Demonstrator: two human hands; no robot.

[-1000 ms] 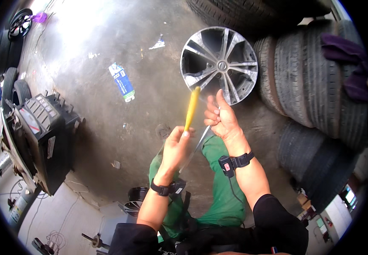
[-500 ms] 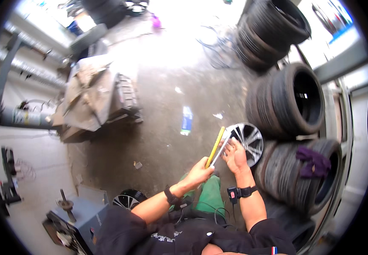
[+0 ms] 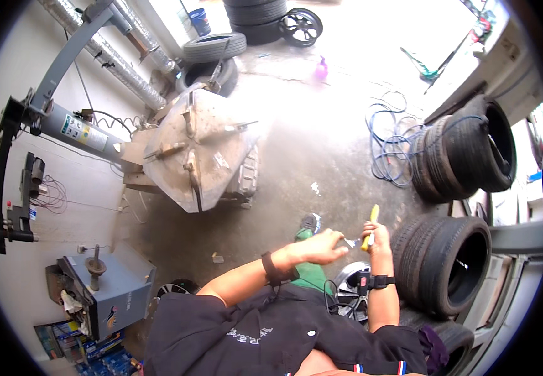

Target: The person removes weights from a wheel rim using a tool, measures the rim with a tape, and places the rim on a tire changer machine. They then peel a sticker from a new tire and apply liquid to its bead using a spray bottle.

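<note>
In my right hand (image 3: 378,238) is a slim yellow stick-shaped thing (image 3: 374,214), its upper end rising past my fingers. A pale piece shows beside it in the same grip; its kind I cannot make out. Across from it, my left hand (image 3: 321,246) has its fingers drawn together toward a small whitish scrap (image 3: 350,242) between the hands. Whether the fingertips pinch that scrap is too blurred to tell. Below my right wrist a silver alloy wheel (image 3: 348,276) rests on the floor, partly covered by my forearm and leg.
Tyres in rows (image 3: 465,266) line the right side, with more tyres (image 3: 481,147) beyond and a coiled blue hose (image 3: 390,150) beside them. A tyre-changing machine (image 3: 205,153) stands at left. Nearer is a grey-blue balancer cabinet (image 3: 111,285). A dark wheel (image 3: 301,27) leans at the back.
The yellow thing has passed from my left hand to my right, which was spread and empty. My view has turned right, and the tyre-changing machine now appears nearer the middle.
</note>
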